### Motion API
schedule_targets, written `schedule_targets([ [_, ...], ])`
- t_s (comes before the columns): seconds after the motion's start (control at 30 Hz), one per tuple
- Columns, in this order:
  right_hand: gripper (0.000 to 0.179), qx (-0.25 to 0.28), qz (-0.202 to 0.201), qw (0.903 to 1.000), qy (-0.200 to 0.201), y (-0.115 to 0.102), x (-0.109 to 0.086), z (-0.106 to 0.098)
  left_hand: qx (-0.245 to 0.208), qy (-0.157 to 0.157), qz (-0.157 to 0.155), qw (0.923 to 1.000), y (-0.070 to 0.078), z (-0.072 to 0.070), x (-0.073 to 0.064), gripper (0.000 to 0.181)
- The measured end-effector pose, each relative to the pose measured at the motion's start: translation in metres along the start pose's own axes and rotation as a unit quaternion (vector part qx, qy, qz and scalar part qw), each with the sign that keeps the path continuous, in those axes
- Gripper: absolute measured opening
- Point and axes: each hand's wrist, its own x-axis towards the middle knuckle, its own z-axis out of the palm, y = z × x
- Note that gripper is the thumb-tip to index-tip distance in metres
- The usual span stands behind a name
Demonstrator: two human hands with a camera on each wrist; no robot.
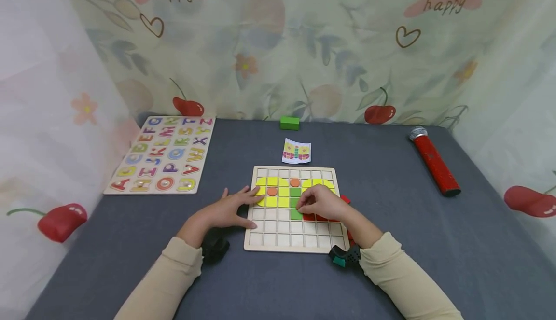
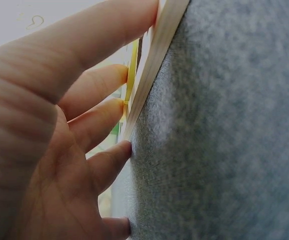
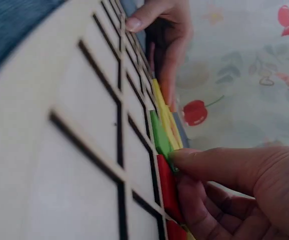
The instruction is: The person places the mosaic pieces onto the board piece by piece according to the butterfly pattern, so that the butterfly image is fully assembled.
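Observation:
A light wooden grid board (image 1: 278, 240) lies on the table with square tiles in its upper rows. Spread along its left edge, my left hand (image 1: 226, 212) has its fingertips on the yellow tiles (image 1: 272, 202) and its thumb near the lower edge. In the left wrist view those fingers (image 2: 102, 82) reach to the board's side. My right hand (image 1: 323, 203) bends over the middle column. Its thumb and forefinger pinch at a green tile (image 3: 159, 135), their contact partly hidden. Red tiles (image 3: 168, 185) sit beside it, and orange discs (image 1: 271, 191) lie among the yellow ones.
Behind the board are a butterfly pattern card (image 1: 297, 151) and a green block (image 1: 289, 123). An alphabet puzzle board (image 1: 161, 156) lies at the left, a red microphone (image 1: 436, 163) at the right. Loose red pieces (image 1: 345, 199) show past the board's right edge.

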Motion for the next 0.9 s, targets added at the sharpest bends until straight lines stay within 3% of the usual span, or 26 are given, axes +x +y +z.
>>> schedule_targets([
  [0.33, 0.008, -0.015, 0.005, 0.9999, 0.006, 0.005, -0.011, -0.006, 0.0, -0.004, -0.001, 1.0, 0.0, 0.001, 0.0, 0.079],
  [0.53, 0.016, 0.032, 0.044, 0.9983, 0.021, 0.02, -0.033, -0.024, -0.004, 0.003, 0.003, 1.0, 0.0, 0.0, 0.001, 0.078],
  [0.9, 0.02, 0.02, 0.073, 0.9944, 0.074, 0.049, -0.078, -0.045, -0.003, 0.005, 0.001, 1.0, 0.001, 0.001, -0.001, 0.078],
])
